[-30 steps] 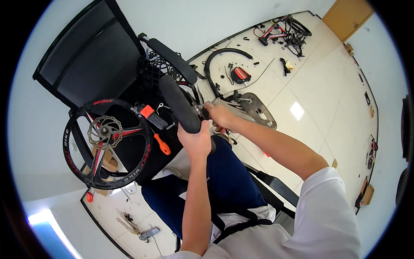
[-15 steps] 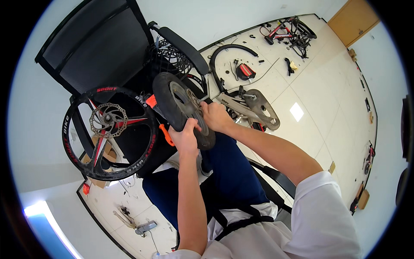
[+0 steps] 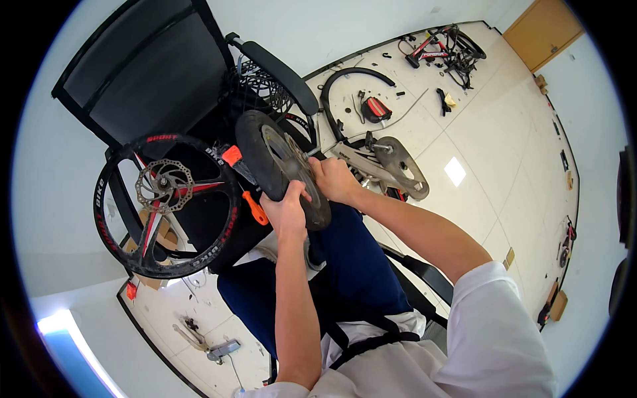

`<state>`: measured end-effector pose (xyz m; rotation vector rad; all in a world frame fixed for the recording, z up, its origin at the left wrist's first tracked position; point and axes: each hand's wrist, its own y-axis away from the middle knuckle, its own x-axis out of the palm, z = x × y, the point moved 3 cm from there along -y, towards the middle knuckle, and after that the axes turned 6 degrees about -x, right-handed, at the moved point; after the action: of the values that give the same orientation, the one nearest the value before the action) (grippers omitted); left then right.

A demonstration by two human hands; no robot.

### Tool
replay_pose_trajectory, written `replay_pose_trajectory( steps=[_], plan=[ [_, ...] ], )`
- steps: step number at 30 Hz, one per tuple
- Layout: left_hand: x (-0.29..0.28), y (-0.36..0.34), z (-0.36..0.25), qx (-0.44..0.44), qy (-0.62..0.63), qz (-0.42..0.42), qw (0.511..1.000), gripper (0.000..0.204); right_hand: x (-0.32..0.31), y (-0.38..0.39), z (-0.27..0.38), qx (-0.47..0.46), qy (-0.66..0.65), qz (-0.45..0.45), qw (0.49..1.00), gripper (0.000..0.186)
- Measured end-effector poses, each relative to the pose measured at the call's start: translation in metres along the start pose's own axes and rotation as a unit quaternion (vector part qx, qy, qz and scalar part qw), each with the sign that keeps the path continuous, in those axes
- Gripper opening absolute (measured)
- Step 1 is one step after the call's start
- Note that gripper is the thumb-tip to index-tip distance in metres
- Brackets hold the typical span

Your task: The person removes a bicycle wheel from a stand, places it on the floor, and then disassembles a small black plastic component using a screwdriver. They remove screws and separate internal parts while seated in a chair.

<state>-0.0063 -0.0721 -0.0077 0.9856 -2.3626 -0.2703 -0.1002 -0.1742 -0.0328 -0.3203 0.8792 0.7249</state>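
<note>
A small wheel (image 3: 265,156) with a black tyre stands tilted over my lap, against the front of the black chair. My left hand (image 3: 286,211) is closed around its near lower edge, the thumb lying across the rim. My right hand (image 3: 333,179) is closed at the hub on the wheel's right side. A thin metal rod shows just above those fingers, but what they pinch is hidden. Left of the tyre, a screwdriver (image 3: 255,207) with an orange handle lies on the chair seat. Beside it is another orange-ended tool (image 3: 232,156), partly covered.
A larger three-spoke wheel (image 3: 222,229) with a brake disc leans on the black mesh chair (image 3: 152,73). Black cables (image 3: 262,89) are heaped by its armrest. On the tiled floor lie a curved black tyre piece (image 3: 325,96), a grey frame part (image 3: 381,169) and a bike frame (image 3: 431,50).
</note>
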Motion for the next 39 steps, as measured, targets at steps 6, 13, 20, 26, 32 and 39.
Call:
replay_pose_trajectory(
  steps=[6,13,20,26,32,39],
  plan=[
    [0.001,0.001,0.000,-0.003,-0.006,-0.010,1.000,0.010,0.003,0.000,-0.005,-0.006,-0.005,0.010,1.000,0.034],
    [0.002,0.001,-0.003,-0.012,0.008,-0.015,1.000,0.010,0.001,0.000,-0.005,0.031,-0.047,0.014,0.998,0.038],
    [0.008,0.004,-0.005,-0.009,-0.028,-0.001,1.000,0.011,-0.004,-0.001,-0.008,0.056,-0.052,0.013,0.997,0.048],
    [0.028,0.016,-0.012,0.022,-0.110,-0.004,0.994,0.012,-0.024,0.005,-0.008,0.221,-0.228,0.066,0.946,0.054],
    [0.020,0.014,-0.006,0.038,-0.087,-0.003,0.995,0.013,-0.020,0.017,-0.004,0.264,-0.400,0.059,0.876,0.047],
    [0.017,0.012,0.004,0.055,-0.077,0.004,0.995,0.011,-0.052,0.013,-0.027,0.257,-0.662,0.073,0.700,0.042]
  ],
)
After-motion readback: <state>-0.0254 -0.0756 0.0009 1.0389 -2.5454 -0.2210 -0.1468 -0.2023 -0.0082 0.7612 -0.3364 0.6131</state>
